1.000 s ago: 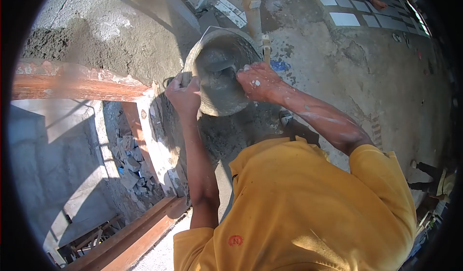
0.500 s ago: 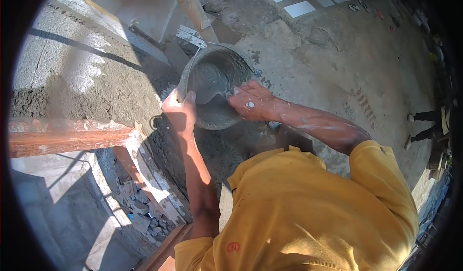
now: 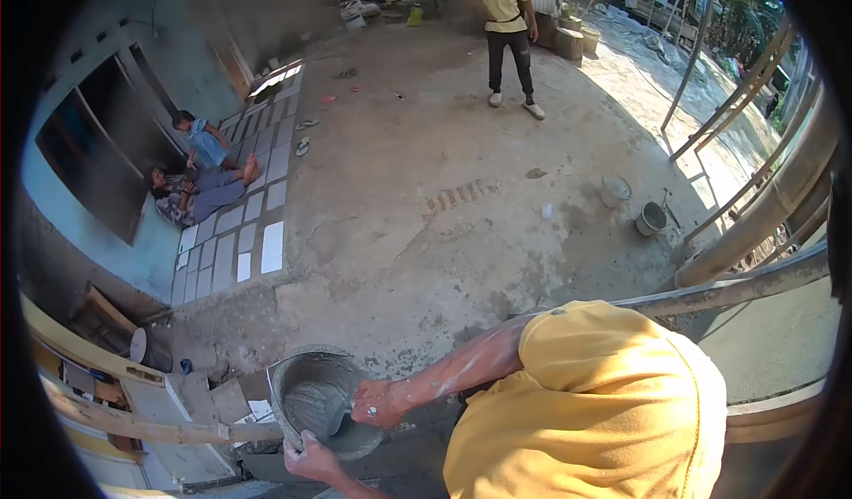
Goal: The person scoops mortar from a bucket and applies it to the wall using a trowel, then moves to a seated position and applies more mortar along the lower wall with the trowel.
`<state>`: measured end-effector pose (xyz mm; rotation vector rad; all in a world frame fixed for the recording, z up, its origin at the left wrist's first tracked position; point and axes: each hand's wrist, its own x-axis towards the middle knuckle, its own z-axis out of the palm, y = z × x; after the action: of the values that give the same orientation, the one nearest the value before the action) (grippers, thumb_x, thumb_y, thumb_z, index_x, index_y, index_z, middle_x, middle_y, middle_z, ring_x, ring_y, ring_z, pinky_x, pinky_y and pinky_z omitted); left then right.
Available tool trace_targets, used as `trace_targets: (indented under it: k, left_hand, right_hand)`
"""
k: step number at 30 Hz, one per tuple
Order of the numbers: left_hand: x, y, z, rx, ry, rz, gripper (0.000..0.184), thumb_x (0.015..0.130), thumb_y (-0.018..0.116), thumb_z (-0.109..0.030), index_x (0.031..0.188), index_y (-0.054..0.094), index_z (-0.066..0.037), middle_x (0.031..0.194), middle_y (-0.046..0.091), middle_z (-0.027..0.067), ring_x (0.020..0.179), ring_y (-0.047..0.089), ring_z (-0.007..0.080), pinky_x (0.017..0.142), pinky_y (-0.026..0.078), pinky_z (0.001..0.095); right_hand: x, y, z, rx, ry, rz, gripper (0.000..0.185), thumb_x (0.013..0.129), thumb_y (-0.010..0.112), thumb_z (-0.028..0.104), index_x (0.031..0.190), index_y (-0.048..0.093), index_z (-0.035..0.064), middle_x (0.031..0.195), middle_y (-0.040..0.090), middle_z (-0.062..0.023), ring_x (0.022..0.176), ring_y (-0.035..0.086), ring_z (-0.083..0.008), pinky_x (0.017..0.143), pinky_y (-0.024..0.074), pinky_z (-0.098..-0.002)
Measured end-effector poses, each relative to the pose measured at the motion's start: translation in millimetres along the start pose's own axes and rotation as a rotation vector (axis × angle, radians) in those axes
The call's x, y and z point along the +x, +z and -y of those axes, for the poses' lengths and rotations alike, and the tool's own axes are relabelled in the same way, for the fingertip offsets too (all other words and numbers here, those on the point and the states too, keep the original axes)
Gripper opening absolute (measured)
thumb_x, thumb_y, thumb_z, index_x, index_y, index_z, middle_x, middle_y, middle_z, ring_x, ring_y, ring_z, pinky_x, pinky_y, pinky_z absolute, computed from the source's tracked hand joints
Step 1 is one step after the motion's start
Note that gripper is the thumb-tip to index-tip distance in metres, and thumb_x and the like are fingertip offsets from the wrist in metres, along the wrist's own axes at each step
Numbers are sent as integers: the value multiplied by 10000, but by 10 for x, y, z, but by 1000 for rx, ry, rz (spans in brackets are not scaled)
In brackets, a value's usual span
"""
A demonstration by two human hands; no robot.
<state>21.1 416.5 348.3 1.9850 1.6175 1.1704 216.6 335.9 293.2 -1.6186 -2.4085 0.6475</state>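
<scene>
A mortar-coated bucket [image 3: 362, 446] is at the lower left of the view, its mouth tilted toward the camera. Wet grey mortar [image 3: 311, 403] lies inside. My left hand [image 3: 311, 459] grips the bucket's near rim, thumb on the inside. At the bucket's right side, my right hand [image 3: 377, 403] is closed in a fist over the opening. It holds a trowel, whose handle is hidden by the fingers; the dark blade [image 3: 338, 422] shows only in part against the mortar.
Two people [image 3: 209, 175] sit by white floor tiles [image 3: 272, 247] at the left. Another person [image 3: 510, 37] stands farther back. A small bucket [image 3: 650, 218] and a basin [image 3: 615, 190] are on the concrete floor at the right. Bamboo poles [image 3: 754, 224] slant along the right edge.
The view has swung up and across the yard, so the bucket and both hands now appear lower and farther left. Both hands remain at the bucket, and the trowel blade sits differently in the mortar.
</scene>
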Motion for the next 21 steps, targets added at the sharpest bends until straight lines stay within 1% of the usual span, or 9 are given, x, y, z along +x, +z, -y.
trace_targets:
  k: [3, 6, 9, 12, 13, 15, 18, 19, 21]
  left_hand:
    - [-69, 325, -173, -95, -46, 135, 497, 792, 752, -33, 1217, 673, 214, 1118, 736, 344, 1057, 719, 434, 960, 535, 490]
    - [-150, 714, -408, -214, -12, 192, 529, 808, 772, -50, 1258, 666, 207, 1126, 732, 337, 1031, 714, 412, 955, 542, 476]
    - [-205, 1026, -537, -243, 8, 277, 547, 824, 781, -75, 1273, 660, 212, 1140, 732, 336, 1037, 715, 407, 963, 544, 473]
    - [-297, 1277, -539, -150, 159, 294, 559, 831, 784, -98, 1277, 658, 214, 1159, 732, 343, 1056, 719, 423, 974, 542, 485]
    - [-312, 1339, -534, -109, 234, 284, 563, 832, 785, -105, 1279, 658, 213, 1166, 731, 347, 1062, 721, 431, 977, 541, 490]
    - [-311, 1406, -516, -85, 188, 341, 559, 830, 779, -106, 1275, 659, 211, 1178, 729, 354, 1073, 720, 450, 985, 537, 502]
    - [-386, 1424, -470, -71, 101, 431, 556, 824, 777, -103, 1270, 661, 209, 1185, 726, 360, 1077, 719, 462, 992, 535, 510]
    - [-407, 1407, -466, -69, 70, 458, 555, 822, 777, -101, 1268, 662, 208, 1185, 726, 361, 1076, 720, 463, 993, 535, 510]
    - [-429, 1424, -399, -31, 150, 418, 541, 817, 775, -81, 1264, 666, 204, 1179, 729, 348, 1071, 719, 441, 986, 538, 500]
  right_hand:
    - [-291, 16, -305, 39, 201, -399, 195, 802, 710, 143, 968, 771, 60, 993, 780, -157, 1130, 733, -328, 1032, 496, -495]
    - [-562, 112, -510, 47, 310, -560, 200, 782, 734, 143, 956, 796, 64, 1026, 796, -148, 1136, 741, -327, 1020, 503, -493]
    - [-929, -179, -447, 46, 455, -261, 212, 780, 731, 133, 972, 790, 65, 1023, 792, -152, 1123, 745, -329, 1025, 508, -496]
    - [-1073, -49, -652, -186, 517, -593, 132, 855, 651, 153, 924, 743, 88, 968, 753, -110, 1049, 720, -304, 954, 505, -456]
    - [-1070, -19, -700, -151, 539, -503, 129, 854, 656, 159, 911, 747, 88, 951, 756, -112, 1028, 726, -308, 938, 511, -458]
    - [-1084, 5, -786, -82, 583, -324, 128, 853, 665, 171, 885, 755, 86, 917, 761, -114, 986, 737, -315, 906, 523, -462]
    - [-1084, 50, -849, -66, 471, -453, 115, 832, 694, 184, 848, 766, 96, 887, 756, -102, 929, 744, -308, 840, 539, -459]
    - [-1062, 23, -879, -90, 512, -427, 106, 826, 703, 185, 836, 767, 101, 889, 757, -100, 920, 745, -304, 822, 540, -454]
    - [-907, -17, -956, -133, 583, -383, 90, 812, 720, 187, 812, 769, 111, 893, 758, -96, 901, 747, -296, 785, 543, -443]
